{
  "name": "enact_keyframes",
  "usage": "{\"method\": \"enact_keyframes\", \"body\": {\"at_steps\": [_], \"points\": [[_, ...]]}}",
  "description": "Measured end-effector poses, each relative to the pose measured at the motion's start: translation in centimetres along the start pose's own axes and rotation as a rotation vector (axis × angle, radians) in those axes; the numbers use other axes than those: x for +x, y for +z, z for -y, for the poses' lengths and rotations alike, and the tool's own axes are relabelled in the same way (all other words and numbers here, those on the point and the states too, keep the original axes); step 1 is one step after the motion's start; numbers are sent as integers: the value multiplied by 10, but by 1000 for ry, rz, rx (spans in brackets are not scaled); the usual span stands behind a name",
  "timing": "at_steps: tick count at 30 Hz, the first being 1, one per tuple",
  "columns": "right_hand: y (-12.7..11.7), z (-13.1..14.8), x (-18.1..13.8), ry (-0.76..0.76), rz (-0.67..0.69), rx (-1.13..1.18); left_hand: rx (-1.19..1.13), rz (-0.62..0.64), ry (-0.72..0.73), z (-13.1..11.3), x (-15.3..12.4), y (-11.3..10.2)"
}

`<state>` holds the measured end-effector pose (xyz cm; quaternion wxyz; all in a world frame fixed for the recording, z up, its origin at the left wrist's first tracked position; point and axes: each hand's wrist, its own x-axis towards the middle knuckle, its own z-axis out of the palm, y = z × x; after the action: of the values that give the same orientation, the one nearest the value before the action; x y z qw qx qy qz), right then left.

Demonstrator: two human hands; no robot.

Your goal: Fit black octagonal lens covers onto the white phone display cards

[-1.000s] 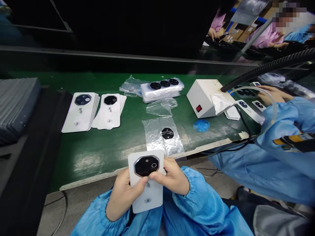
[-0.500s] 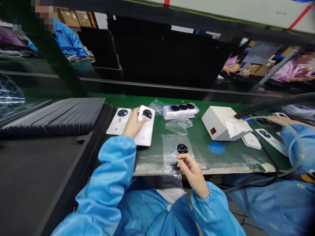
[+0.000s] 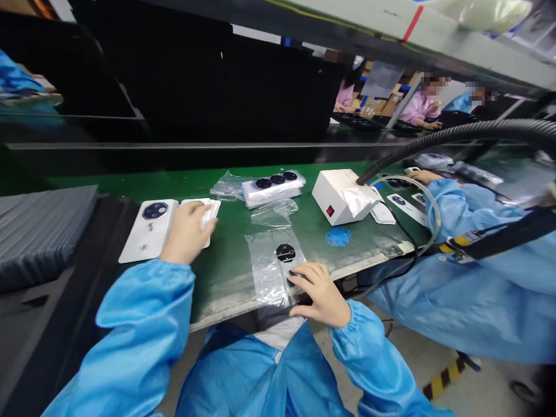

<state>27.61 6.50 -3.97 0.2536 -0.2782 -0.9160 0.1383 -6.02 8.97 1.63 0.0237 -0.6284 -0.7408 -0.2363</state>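
My left hand [image 3: 185,231] is smeared by motion, its fingers curled over a white phone back cover [image 3: 214,209] that it hides in part. Just left of it lies another white back cover [image 3: 145,243] with a dark round camera area. My right hand [image 3: 319,292] hovers at the bench's front edge, thumb and fingers apart. By its fingertips is a clear plastic bag [image 3: 264,269], with a black round camera lens piece [image 3: 285,253] on it. A dark bit near the index fingertip is too small to name.
A wrapped stack of black lens pieces [image 3: 273,190] is at the back. Right of it stands a white box [image 3: 343,197] with a red switch and black hose [image 3: 434,136]. Grey sheets [image 3: 47,226] fill a rack at left. A co-worker's blue sleeve [image 3: 456,202] is at right.
The view has swung right. My left hand, earlier gripping the raised white back cover, is now beside the other cover with it lower and flatter. My right hand's fingers have spread.
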Motion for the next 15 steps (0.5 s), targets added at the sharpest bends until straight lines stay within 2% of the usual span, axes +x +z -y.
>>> {"method": "enact_keyframes", "body": {"at_steps": [3,6,9,13,15], "points": [[-5,2,-11,-51,55,-67,-34,93,206,-36,-2,16],[-16,2,-4,-66,85,-102,-32,127,257,-56,0,33],[-26,-14,34,-28,85,-126,-44,184,338,-65,-3,45],[-30,-51,101,77,23,-173,-82,266,474,-73,-17,51],[-31,-60,113,71,7,-170,-111,291,516,-75,-23,51]]}}
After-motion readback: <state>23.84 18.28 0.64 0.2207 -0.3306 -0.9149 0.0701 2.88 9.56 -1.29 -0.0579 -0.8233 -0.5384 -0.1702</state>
